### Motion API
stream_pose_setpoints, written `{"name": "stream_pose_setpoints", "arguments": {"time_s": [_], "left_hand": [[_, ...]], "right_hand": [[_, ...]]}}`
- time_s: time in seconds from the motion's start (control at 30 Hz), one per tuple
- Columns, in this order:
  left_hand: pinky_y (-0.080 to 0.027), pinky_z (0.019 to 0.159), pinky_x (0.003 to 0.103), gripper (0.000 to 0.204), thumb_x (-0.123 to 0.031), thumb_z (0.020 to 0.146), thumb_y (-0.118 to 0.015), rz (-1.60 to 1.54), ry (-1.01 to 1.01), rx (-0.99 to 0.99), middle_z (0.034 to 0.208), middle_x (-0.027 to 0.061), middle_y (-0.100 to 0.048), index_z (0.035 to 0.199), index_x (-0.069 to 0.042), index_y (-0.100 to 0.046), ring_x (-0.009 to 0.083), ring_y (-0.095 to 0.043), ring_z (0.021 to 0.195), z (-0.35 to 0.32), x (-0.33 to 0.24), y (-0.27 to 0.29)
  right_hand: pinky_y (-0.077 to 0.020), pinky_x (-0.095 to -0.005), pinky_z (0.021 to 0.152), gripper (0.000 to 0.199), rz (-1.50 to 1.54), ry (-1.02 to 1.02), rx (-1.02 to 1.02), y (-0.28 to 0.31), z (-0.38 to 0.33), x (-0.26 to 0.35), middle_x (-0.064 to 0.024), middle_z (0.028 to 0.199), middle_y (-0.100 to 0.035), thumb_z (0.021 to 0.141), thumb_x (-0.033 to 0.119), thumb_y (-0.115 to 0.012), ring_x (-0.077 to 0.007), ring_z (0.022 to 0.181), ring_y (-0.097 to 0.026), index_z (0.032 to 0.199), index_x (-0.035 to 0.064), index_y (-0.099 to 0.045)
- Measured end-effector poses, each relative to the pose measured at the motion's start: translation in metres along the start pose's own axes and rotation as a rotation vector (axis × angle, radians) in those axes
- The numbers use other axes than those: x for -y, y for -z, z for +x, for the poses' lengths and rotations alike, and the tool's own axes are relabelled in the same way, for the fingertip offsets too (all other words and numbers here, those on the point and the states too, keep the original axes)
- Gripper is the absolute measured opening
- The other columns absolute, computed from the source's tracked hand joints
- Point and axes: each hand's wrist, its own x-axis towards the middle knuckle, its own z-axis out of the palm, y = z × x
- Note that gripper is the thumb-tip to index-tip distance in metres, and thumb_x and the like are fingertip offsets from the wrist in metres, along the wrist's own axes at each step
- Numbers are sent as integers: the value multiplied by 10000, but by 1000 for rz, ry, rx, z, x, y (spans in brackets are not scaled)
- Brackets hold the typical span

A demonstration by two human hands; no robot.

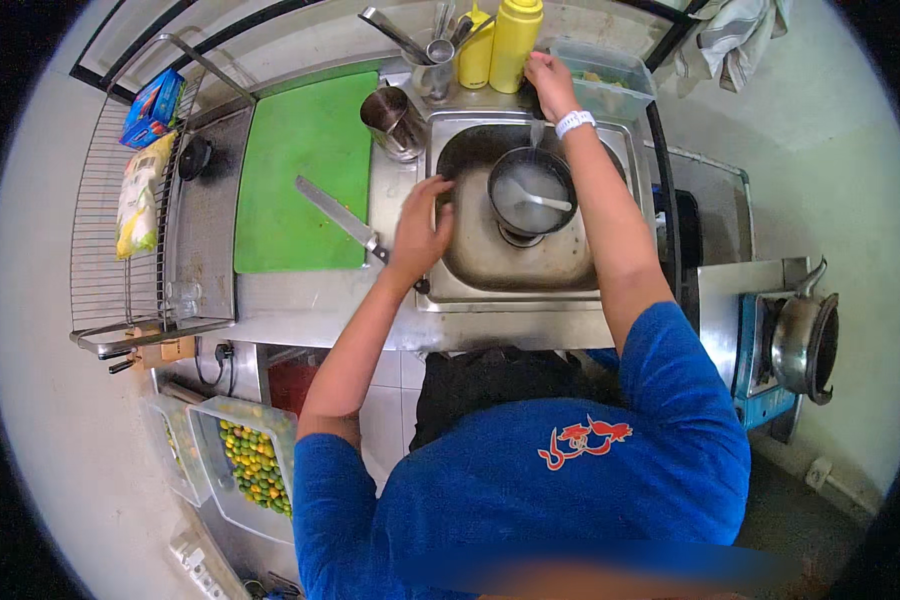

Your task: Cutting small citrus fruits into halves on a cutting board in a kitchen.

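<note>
My left hand (425, 228) hovers by the left rim of the steel sink (460, 270), its fingers apart and holding nothing. Beyond the sink, my right hand (553, 88) is curled beside a yellow squeeze bottle (515, 45), just behind the faucet (537, 132). What its closed fingers grip, if anything, is hidden. Under the faucet, a dark round pot (498, 212) in the sink holds cloudy water and a white spoon (545, 201). A knife (335, 212) lies across the edge of the green cutting board (295, 150), its dark handle near my left wrist.
A metal cup (392, 115) stands left of the sink, near a utensil holder (432, 78). A clear plastic container (610, 95) is at the back right. A wire rack (95, 230) stands far left. Lower left, a tub (205, 450) holds small green-orange citrus. A pot (795, 345) sits at right.
</note>
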Motion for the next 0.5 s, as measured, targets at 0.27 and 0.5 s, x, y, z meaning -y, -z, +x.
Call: {"name": "stream_pose_setpoints", "arguments": {"time_s": [0.27, 0.5], "left_hand": [[-488, 709, 320, 221, -20, 761, -511, -764, 516, 80, 931, 158, -609, 975, 1, -561, 238, -618, 789, 79, 24, -153], [-507, 698, 303, 263, 1, 766, -524, -1196, 740, 74, 932, 128, -611, 1022, 59, -545, 213, -603, 813, 96, 45, -234]], "right_hand": [[-459, -245, 566, 191, 368, -188, -179, 39, -93, -33, -94, 820, -542, 847, 53, -478, -151, 663, -552, 1024, -17, -461], [-399, -298, 956, 434, 658, -542, -38, 50, -105, -47, -209, 1178, -427, 805, -97, -367, -257, 1076, -472, 1237, -101, -320]]}}
